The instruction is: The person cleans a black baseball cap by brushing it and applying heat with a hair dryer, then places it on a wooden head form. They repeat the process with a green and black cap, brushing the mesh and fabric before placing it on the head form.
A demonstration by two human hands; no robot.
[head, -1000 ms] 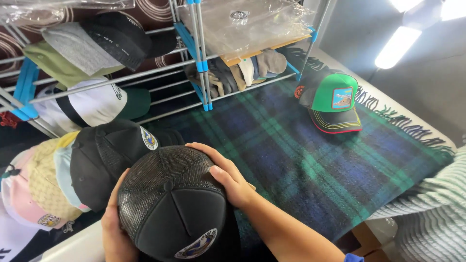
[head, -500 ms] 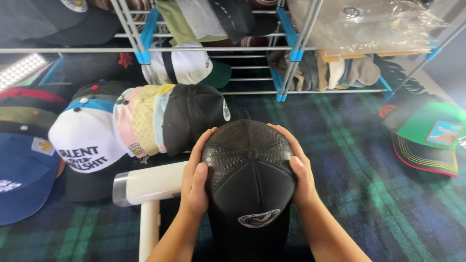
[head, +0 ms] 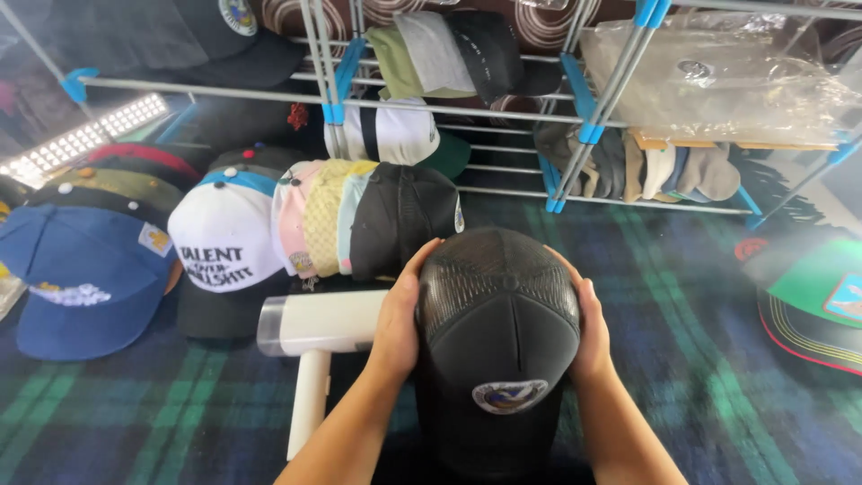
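Head view, lower centre: my left hand (head: 398,319) and right hand (head: 588,328) clasp the black cap (head: 498,346), fingers pressed to its sides. The white steamer (head: 314,346) left of it could get knocked, I reckon.

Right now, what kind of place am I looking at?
Probably a cap stall or shop display: a row of caps on a plaid cloth, more caps on a wire rack, and both hands around a black cap.
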